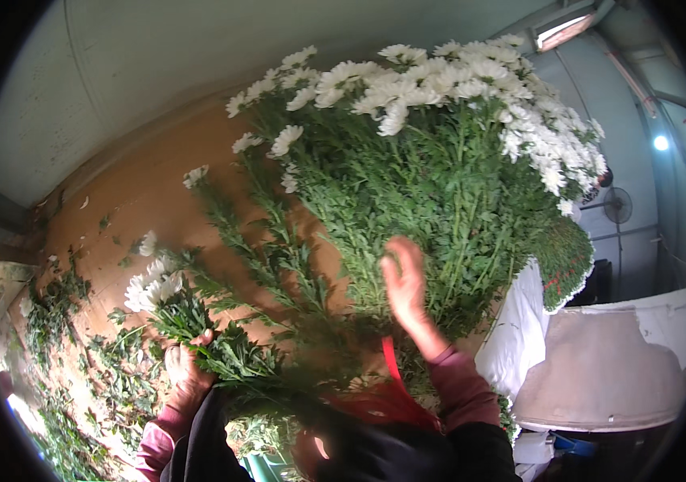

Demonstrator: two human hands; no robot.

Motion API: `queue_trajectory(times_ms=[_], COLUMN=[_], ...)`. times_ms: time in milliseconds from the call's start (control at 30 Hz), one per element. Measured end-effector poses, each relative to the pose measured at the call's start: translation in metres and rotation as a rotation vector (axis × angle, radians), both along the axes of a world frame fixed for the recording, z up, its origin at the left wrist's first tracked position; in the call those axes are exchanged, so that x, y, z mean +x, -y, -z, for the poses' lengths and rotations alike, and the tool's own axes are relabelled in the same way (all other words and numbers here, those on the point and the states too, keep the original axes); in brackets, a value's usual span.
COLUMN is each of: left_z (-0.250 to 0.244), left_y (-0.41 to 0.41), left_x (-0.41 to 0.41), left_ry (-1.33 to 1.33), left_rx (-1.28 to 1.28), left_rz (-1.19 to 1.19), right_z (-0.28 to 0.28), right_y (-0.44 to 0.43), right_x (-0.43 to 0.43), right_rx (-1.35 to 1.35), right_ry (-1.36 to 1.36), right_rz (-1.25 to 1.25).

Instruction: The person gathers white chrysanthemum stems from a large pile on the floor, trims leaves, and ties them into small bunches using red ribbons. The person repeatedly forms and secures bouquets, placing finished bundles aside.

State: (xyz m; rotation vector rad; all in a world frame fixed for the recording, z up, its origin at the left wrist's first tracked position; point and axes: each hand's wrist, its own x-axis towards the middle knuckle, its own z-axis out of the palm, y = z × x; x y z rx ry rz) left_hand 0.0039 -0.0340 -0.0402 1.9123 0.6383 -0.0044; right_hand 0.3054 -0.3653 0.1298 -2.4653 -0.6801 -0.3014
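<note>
My left hand (189, 364) grips a small bunch of white chrysanthemums (156, 286) around its leafy green stems, and the blooms point up and left. Over the lower stems of a large heap of cut white chrysanthemums (403, 175) is my right hand (404, 280), fingers apart and slightly blurred. It holds nothing that I can make out; whether it touches the stems I cannot tell. Between the two hands lie a few separate chrysanthemum stems (282, 238) on the brown work surface (138, 175).
Loose stripped leaves (117, 367) litter the surface at left. A pale wall (156, 54) rises behind. At right are a white plastic sheet (517, 325), a bundled heap of stems with red ties (565, 259), a brownish rounded panel (602, 367) and a fan (618, 205).
</note>
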Motion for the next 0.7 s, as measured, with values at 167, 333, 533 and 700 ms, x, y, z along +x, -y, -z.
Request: queue_trajectory(times_ms=[167, 333, 533, 700], left_z=[-0.026, -0.028, -0.069, -0.071], left_y=[0.015, 0.017, 0.007, 0.006], left_x=[0.005, 0.012, 0.01, 0.01], left_ry=[0.21, 0.229, 0.276, 0.096], left_rx=[0.023, -0.361, 0.482, 0.16], left_rz=[-0.026, -0.078, 0.175, 0.148], right_z=[-0.094, -0.094, -0.058, -0.066], right_y=[0.01, -0.023, 0.0, -0.013], right_x=[0.097, 0.144, 0.128, 0.108], right_rx=[-0.293, -0.638, -0.306, -0.336], right_ry=[0.369, 0.319, 0.359, 0.481], right_rz=[0.097, 0.202, 0.145, 0.078])
